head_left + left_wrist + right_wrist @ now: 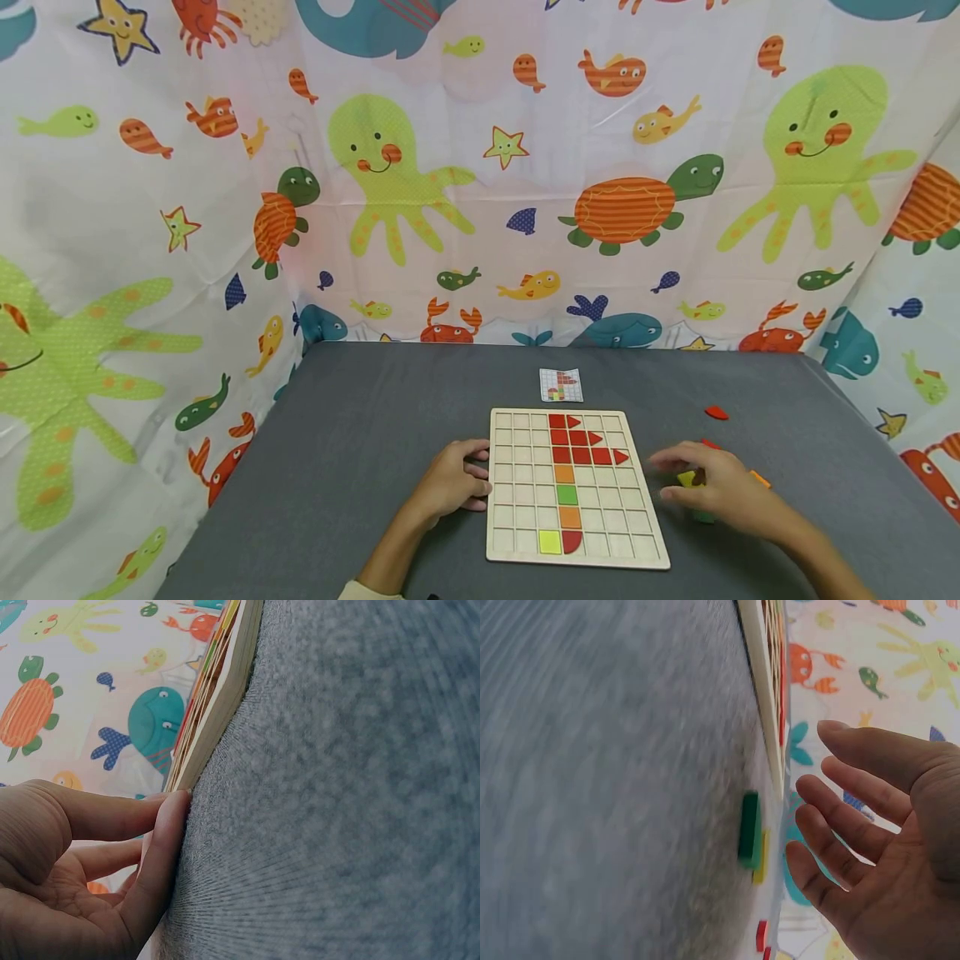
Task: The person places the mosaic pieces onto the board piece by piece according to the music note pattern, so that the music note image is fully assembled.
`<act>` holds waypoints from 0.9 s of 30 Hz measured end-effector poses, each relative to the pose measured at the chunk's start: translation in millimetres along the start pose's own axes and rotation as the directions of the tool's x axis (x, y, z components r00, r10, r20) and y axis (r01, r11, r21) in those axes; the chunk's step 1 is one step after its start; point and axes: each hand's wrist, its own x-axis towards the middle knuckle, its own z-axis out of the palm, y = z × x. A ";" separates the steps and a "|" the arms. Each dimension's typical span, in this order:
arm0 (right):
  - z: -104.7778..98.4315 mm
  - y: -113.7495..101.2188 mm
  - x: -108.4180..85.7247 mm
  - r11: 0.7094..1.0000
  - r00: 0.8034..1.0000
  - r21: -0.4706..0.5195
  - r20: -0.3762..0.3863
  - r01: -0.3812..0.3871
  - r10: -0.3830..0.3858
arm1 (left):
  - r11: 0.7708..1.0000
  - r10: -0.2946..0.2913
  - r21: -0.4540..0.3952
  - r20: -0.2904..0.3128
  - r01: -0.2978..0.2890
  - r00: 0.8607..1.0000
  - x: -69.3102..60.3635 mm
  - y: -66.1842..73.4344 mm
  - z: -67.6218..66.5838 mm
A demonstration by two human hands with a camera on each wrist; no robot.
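A wooden grid board [517,500] lies on the grey table. Red squares and triangles fill parts of its top three rows. Below them runs a column of an orange square [564,474], a green square [567,495] and another orange square. A yellow square [550,542] and a red rounded piece [572,542] sit in the bottom row. My left hand [453,479] touches the board's left edge with its fingertips. To the right of the board, my right hand [712,483] hovers with fingers loosely bent, holding nothing. Beneath it, partly hidden, are a green piece [750,830] and a yellow piece [760,859].
A small printed card [561,386] with a coloured grid pattern lies behind the board. A loose red piece [716,412] rests on the table at the right, and an orange piece [760,479] shows beside my right hand. A sea-animal curtain [480,183] hangs around the table [375,417].
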 end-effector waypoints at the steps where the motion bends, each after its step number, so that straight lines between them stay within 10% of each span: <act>1: -1.3 2.4 -1.0 1.000 1.000 -0.004 -0.005 0.001 -0.001 | 1.000 0.000 -0.002 0.000 0.000 1.000 0.0 0.0 0.0; 13: -11.1 24.1 -3.7 0.990 0.990 -0.045 0.032 -0.133 0.135 | 1.000 -0.003 0.002 -0.004 0.003 1.000 0.3 -0.2 0.4; 27: -18.6 37.2 -6.8 0.985 0.994 -0.132 0.018 -0.109 0.112 | 1.000 -0.008 -0.001 -0.010 0.008 1.000 -0.2 1.6 1.0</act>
